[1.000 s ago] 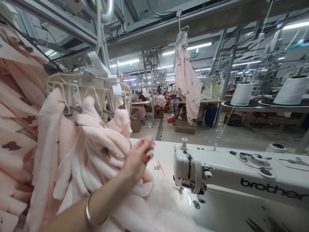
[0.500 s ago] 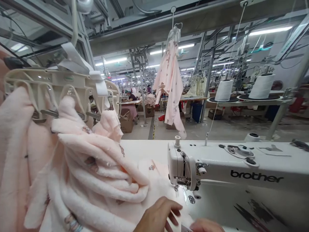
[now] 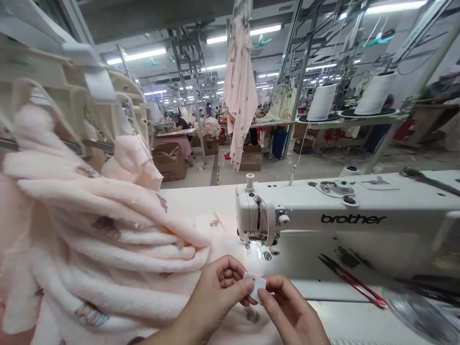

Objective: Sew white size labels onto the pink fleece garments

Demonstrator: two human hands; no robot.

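Observation:
A small white label is pinched between both hands, in front of the sewing machine's needle area. My left hand grips its left edge with thumb and fingers. On its right edge, my right hand has thumb and fingertips closed. Pale pink fleece fabric with small printed figures lies heaped at the left and runs beneath my hands, reaching toward the needle of the white sewing machine.
Red-handled tweezers lie on the machine bed at right. A clip hanger holds fabric at upper left. Thread cones stand behind the machine. Pink garments hang ahead. A seated person works in the distance.
Both hands have come up into fuller view, and the white label now shows between them. The camera view has tilted downward and shifted, bringing the tweezers fully into sight.

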